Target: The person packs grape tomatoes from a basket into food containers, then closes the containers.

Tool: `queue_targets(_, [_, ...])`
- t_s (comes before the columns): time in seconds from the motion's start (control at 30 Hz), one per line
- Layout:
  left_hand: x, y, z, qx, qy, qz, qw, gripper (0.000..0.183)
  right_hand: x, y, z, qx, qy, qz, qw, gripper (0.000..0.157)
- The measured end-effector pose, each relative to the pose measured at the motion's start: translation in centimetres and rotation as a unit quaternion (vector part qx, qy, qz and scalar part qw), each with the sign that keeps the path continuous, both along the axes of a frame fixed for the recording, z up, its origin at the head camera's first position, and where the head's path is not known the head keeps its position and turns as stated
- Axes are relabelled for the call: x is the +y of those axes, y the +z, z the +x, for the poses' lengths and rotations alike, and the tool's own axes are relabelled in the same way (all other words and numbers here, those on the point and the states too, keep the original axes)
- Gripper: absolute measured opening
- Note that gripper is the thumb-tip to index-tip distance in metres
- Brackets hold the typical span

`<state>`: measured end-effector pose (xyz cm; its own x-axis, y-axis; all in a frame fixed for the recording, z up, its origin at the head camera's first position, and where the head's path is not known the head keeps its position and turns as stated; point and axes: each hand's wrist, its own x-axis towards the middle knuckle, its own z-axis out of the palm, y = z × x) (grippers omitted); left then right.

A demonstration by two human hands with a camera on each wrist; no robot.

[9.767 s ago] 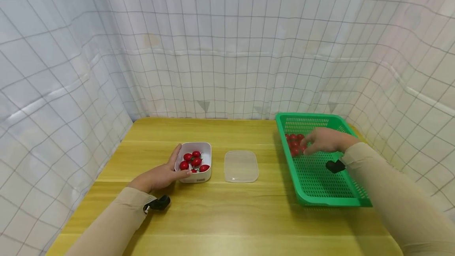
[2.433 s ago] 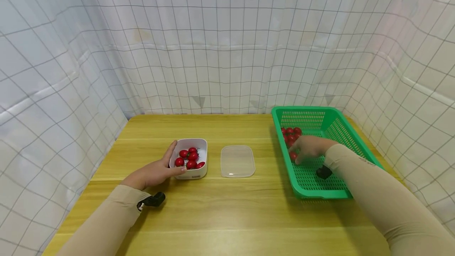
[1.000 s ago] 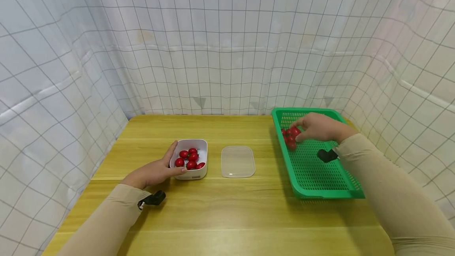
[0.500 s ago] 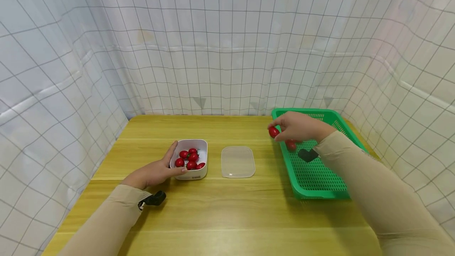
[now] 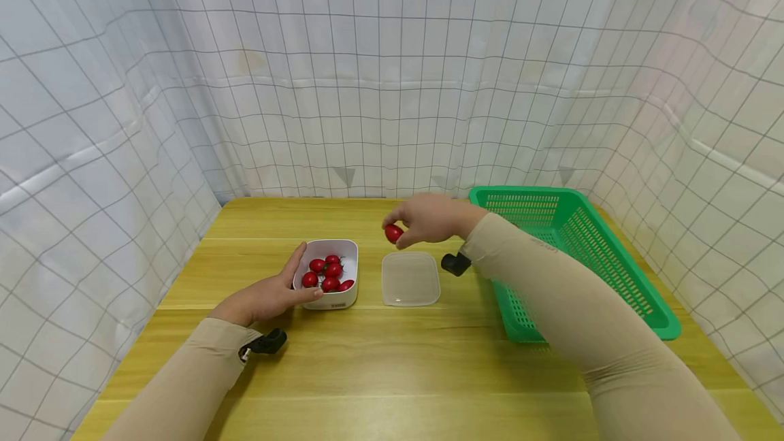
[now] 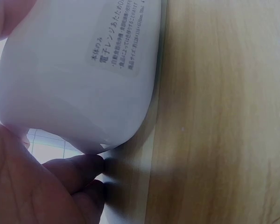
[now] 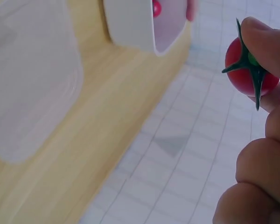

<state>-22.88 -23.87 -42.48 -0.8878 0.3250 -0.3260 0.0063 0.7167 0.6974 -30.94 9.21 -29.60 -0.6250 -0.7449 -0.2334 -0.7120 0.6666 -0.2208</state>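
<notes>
My left hand (image 5: pixel 263 297) holds a white square food container (image 5: pixel 338 301) at its left side, thumb over the front rim and fingers along the wall. Several red cherry tomatoes (image 5: pixel 333 270) lie inside it. A printed label shows on the container's wall (image 6: pixel 60 88) in the left wrist view. Between thumb and fingers, my right hand (image 5: pixel 433 218) pinches another cherry tomato (image 5: pixel 393 233) in the air, just behind the clear lid. That tomato (image 7: pixel 239 78) shows a green star-shaped stem cap in the right wrist view.
Flat on the wooden table (image 5: pixel 367 373), the translucent lid (image 5: pixel 410 280) lies right of the container. A green slotted basket (image 5: pixel 612 274) stands at the right, partly covered by my right sleeve; the tomatoes in it are hidden. Grid-patterned curtains (image 5: pixel 392 87) surround the table.
My right hand has lifted a cherry tomato out of the green basket and carried it left, to above the table behind the lid. The left hand stays on the container.
</notes>
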Motion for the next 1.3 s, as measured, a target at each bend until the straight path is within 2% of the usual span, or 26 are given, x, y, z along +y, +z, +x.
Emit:
queue_targets(0.23, [0.2, -0.1, -0.1, -0.017, 0.009, 0.018, 0.9997, 0.120, -5.3, -1.9, 0.2, -0.017, 0.048, -0.021, 0.998, 0.038])
queue_targets(0.5, [0.1, -0.1, -0.1, -0.010, 0.006, 0.008, 0.9999, 0.119, -8.7, -4.5, 0.2, -0.020, 0.041, -0.052, 0.998, 0.048])
queue_targets(0.8, [0.1, -0.1, -0.1, -0.012, 0.002, 0.006, 0.9999, 0.120, -10.6, -6.1, 0.2, -0.040, 0.027, -0.043, 0.998, 0.048])
queue_targets(1.03, [0.0, -0.1, -0.1, -0.011, 0.007, 0.001, 0.9999, 0.119, -11.0, -6.9, 0.2, -0.054, 0.036, -0.055, 0.996, 0.050])
queue_targets(1.3, [0.0, -0.1, 0.0, -0.004, 0.006, -0.012, 0.9999, 0.119, -11.2, -7.2, 0.4, -0.072, 0.041, -0.059, 0.995, 0.044])
